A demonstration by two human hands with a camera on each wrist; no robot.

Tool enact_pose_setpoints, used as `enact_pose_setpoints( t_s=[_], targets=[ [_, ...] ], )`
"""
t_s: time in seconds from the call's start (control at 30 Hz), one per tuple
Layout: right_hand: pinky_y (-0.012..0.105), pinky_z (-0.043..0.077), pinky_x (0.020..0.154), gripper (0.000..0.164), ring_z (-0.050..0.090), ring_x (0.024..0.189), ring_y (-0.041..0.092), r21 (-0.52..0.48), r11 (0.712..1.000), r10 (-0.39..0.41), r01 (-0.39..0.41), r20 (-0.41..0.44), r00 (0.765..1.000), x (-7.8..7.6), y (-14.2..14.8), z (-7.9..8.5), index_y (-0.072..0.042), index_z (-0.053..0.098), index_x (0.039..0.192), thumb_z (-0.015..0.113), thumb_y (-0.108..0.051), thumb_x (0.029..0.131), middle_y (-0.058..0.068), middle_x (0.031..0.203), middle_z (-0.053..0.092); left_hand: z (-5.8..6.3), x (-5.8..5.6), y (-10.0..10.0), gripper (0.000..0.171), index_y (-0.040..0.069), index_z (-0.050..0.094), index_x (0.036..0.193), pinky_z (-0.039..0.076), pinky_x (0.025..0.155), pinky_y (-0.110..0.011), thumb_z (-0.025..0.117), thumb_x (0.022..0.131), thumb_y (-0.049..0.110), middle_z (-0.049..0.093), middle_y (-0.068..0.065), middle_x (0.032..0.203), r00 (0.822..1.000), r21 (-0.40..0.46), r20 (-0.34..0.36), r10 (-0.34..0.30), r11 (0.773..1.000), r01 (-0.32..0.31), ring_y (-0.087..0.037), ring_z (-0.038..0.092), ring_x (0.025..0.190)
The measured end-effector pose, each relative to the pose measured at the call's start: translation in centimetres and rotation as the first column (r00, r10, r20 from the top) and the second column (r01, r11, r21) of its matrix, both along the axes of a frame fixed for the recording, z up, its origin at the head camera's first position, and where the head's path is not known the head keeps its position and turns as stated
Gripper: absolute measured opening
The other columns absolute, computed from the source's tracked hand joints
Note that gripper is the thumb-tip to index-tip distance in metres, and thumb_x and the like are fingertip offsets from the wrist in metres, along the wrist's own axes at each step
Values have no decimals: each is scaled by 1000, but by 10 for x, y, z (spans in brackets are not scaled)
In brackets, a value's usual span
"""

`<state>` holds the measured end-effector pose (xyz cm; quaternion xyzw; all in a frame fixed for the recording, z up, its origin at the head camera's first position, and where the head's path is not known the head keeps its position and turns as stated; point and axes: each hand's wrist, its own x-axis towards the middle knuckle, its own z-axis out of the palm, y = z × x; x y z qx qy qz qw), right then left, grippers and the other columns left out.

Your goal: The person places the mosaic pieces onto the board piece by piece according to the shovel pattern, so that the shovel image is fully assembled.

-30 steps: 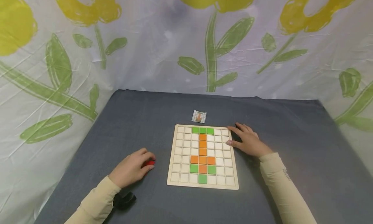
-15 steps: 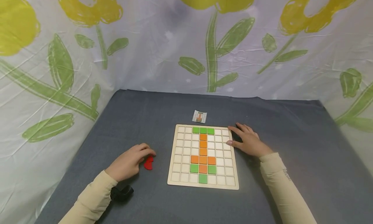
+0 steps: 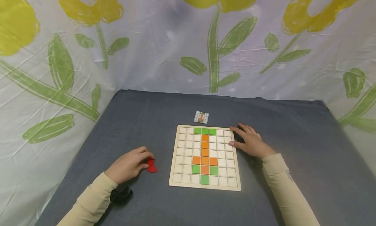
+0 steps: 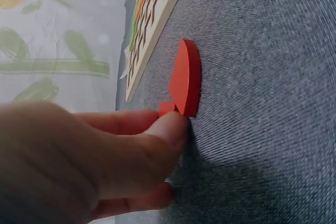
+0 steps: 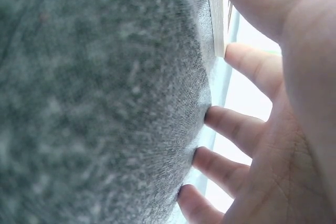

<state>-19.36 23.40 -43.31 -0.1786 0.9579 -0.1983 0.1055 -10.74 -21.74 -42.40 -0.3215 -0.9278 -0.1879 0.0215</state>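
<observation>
My left hand [image 3: 129, 164] is left of the board, pinching a flat red piece [image 4: 166, 108] between thumb and finger; the fingers cover most of it. Against it lies a second flat red piece [image 4: 186, 77] with one curved edge, on the cloth. My right hand [image 3: 251, 141] rests at the right edge of the wooden grid board [image 3: 173, 164], thumb and index fingertip on its rim, the other fingers spread on the cloth. Green tiles [image 3: 205, 131] and orange tiles [image 3: 205, 152] sit in the board's cells, forming a column with crossing rows.
Behind the board lies a small printed card [image 3: 201, 117] with a similar grid pattern. A dark grey cloth [image 3: 147, 118] covers the table. Flower-printed curtains [image 3: 152, 49] stand at the back and sides. A black wrist device [image 3: 121, 195] hangs under my left wrist.
The left fingers let the red pieces show half a second ago, then closed on one of them. The other piece has shifted slightly right. My right hand has stayed at the board's edge.
</observation>
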Motion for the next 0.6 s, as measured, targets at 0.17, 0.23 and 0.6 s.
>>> enact_pose_setpoints(
  t_s=[0.17, 0.23, 0.6],
  targets=[
    [67, 16, 105, 72, 13, 142, 46, 4, 1000, -2, 2, 1, 1000, 0, 0, 0, -19, 34, 150, 59, -51, 90, 22, 156, 19, -5, -1, -1, 25, 16, 66, 94, 49, 67, -27, 81, 74, 9, 56, 6, 89, 997, 7, -83, -1, 1000, 2, -7, 56, 76],
    [67, 15, 105, 73, 13, 142, 47, 6, 1000, 2, -2, 2, 1000, 0, 0, 1, -19, 33, 150, 59, -51, 90, 22, 156, 18, -6, -2, -1, 25, 15, 66, 94, 49, 67, -28, 81, 74, 10, 57, 6, 90, 995, 9, -102, -9, 1000, 10, -7, 57, 76],
    [69, 15, 104, 72, 13, 142, 47, 7, 1000, 11, -11, -1, 1000, -1, 0, 0, -18, 32, 150, 59, -50, 91, 22, 156, 18, -9, -10, -1, 23, 15, 67, 101, 47, 67, -25, 77, 80, 16, 56, 5, 88, 994, -10, -101, -40, 999, 39, -4, 53, 74]
  ],
)
